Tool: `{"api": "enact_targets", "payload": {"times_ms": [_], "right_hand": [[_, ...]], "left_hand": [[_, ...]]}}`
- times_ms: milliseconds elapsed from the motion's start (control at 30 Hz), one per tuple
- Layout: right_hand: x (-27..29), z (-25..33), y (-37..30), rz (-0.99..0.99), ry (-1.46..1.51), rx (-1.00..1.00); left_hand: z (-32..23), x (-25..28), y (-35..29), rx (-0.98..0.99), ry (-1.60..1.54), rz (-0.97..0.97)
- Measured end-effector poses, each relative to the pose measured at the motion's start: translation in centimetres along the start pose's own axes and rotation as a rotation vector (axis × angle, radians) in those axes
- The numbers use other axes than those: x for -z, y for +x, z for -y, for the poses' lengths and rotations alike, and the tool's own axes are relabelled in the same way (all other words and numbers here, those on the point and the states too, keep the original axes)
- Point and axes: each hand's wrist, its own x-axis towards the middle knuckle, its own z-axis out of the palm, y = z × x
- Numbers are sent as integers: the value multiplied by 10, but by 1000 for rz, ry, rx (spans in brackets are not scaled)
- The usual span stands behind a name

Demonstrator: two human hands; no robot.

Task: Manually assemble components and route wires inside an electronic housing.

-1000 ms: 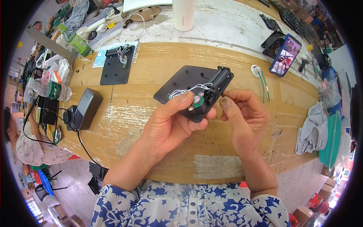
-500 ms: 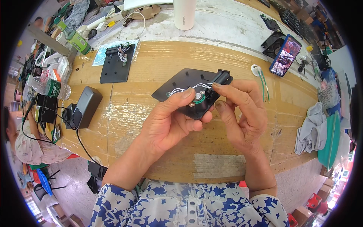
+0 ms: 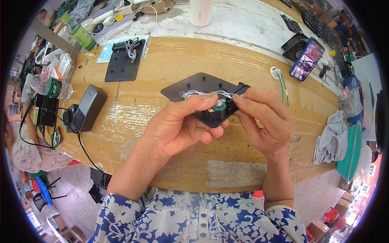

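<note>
A black plastic panel (image 3: 202,79) with small posts is held up over the table, tilted. My left hand (image 3: 170,129) grips its near corner from below, the thumb lying over a round metal-and-green component (image 3: 219,106) that looks like a small speaker. Thin white wires (image 3: 221,93) run from this part across the panel. My right hand (image 3: 265,117) is closed at the panel's right side, its index fingertip on the wire ends beside a black tubular section (image 3: 241,88). The right thumb tip is partly hidden behind the panel.
A second black panel (image 3: 123,67) with wires lies on a blue packet at the far left. Nearer are a black box-shaped device (image 3: 93,108) with a cable and a clear bottle (image 3: 54,87). A phone (image 3: 306,59) stands at right, near green wires (image 3: 282,87) and a grey cloth (image 3: 331,137).
My right index finger has come down onto the wire ends, and the right hand has closed at the panel's side. My left thumb has slid slightly right over the round component.
</note>
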Motion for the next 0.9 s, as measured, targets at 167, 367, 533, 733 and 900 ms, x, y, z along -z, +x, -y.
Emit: {"api": "enact_targets", "payload": {"times_ms": [167,367,533,733,900], "right_hand": [[-2,-1,-3,34,-103,108],[2,6,-1,118,-125,38],[2,-4,2,118,-87,127],[-10,1,0,-9,-3,-50],[-17,13,-11,-232,233,-408]], "left_hand": [[-6,7,2,11,108,65],[-7,11,4,14,160,7],[-7,5,7,-7,173,-90],[-7,14,12,-62,160,121],[4,19,15,-111,54,196]]}}
